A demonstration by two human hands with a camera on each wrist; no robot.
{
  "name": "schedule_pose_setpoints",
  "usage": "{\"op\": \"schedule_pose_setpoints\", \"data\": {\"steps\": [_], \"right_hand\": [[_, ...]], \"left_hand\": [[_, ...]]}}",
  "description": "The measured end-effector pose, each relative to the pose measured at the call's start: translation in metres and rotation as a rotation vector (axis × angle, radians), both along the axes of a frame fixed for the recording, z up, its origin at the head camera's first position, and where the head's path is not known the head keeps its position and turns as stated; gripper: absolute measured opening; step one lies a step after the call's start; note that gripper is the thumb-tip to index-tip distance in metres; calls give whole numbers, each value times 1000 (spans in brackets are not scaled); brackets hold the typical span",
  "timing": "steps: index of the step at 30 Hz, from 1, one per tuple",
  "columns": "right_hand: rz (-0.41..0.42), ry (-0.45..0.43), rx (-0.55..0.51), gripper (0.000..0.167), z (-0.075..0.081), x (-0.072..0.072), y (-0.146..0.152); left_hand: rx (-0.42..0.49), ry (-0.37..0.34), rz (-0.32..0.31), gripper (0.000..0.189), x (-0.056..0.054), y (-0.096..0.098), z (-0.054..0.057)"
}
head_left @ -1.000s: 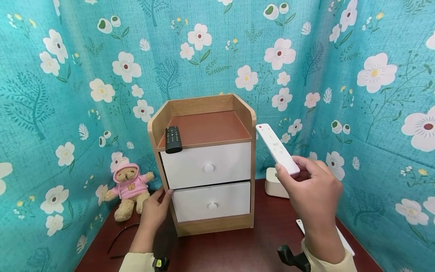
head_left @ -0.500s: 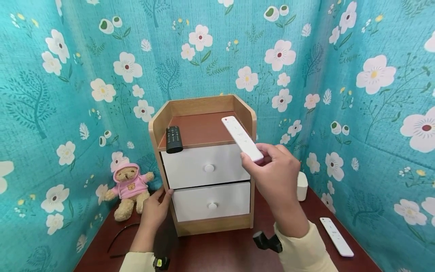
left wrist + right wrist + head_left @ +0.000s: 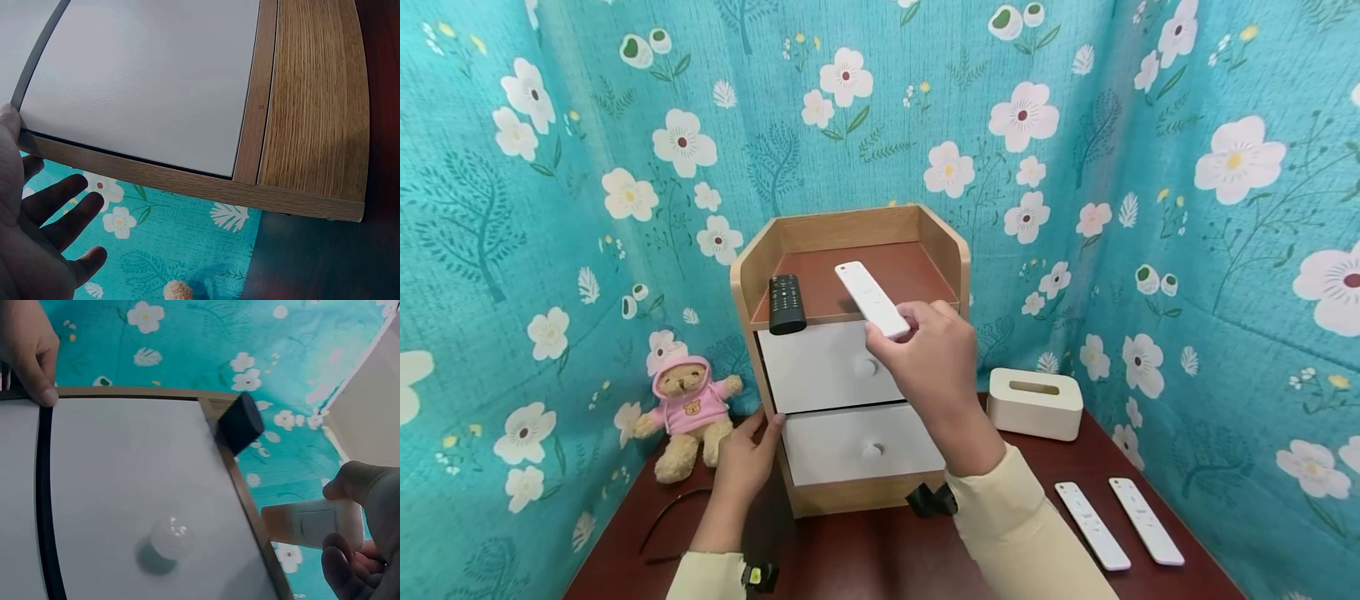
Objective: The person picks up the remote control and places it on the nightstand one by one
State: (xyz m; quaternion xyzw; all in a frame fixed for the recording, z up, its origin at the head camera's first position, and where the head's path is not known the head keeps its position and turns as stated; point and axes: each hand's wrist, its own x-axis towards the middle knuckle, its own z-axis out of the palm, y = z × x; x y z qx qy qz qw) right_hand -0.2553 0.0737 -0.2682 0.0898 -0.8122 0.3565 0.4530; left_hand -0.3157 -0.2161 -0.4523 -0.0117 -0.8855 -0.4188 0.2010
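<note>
My right hand [image 3: 932, 346] pinches the lower end of a white remote control [image 3: 871, 298], thumb on one side and fingers on the other. The remote's far end overlaps the brown top of the small wooden cabinet [image 3: 962, 250]. A black remote control [image 3: 786, 305] lies on that top at the left, its near end jutting over the front edge. My left hand [image 3: 747, 458] rests at the cabinet's left side. In the left wrist view, its thumb [image 3: 10, 119] touches the front edge by the gap between the drawers, and its fingers [image 3: 75, 219] spread loosely beside the side panel.
Two white drawers with round knobs [image 3: 872, 451] form the cabinet front. A teddy bear [image 3: 688, 408] in a pink hoodie sits left. On the right are a cream tissue box [image 3: 1036, 417] and two white remotes, the nearer [image 3: 1093, 527] beside the farther [image 3: 1146, 522]. A thin black band [image 3: 662, 517] lies front left.
My right hand has carried the white remote leftward from beside the cabinet to above its top front. The tissue box and both table remotes now show fully. My left hand has stayed put.
</note>
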Motion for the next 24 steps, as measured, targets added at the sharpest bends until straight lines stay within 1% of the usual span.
{"op": "schedule_pose_setpoints", "data": {"steps": [3, 5, 10, 13, 19, 24], "right_hand": [[-28, -13, 26, 43, 3, -8, -8], [-33, -28, 33, 43, 5, -13, -13], [2, -59, 23, 46, 8, -22, -25], [0, -69, 36, 47, 9, -27, -30], [-22, -80, 60, 49, 9, -34, -37], [-32, -61, 70, 52, 9, -37, -40]], "left_hand": [[5, 15, 1, 75, -1, 0, 1], [10, 19, 2, 75, -1, 0, 1], [13, 17, 4, 73, -1, 0, 1], [15, 16, 1, 73, -1, 1, 0], [9, 23, -1, 72, 0, 1, 0], [17, 28, 1, 70, 1, 2, 1]]}}
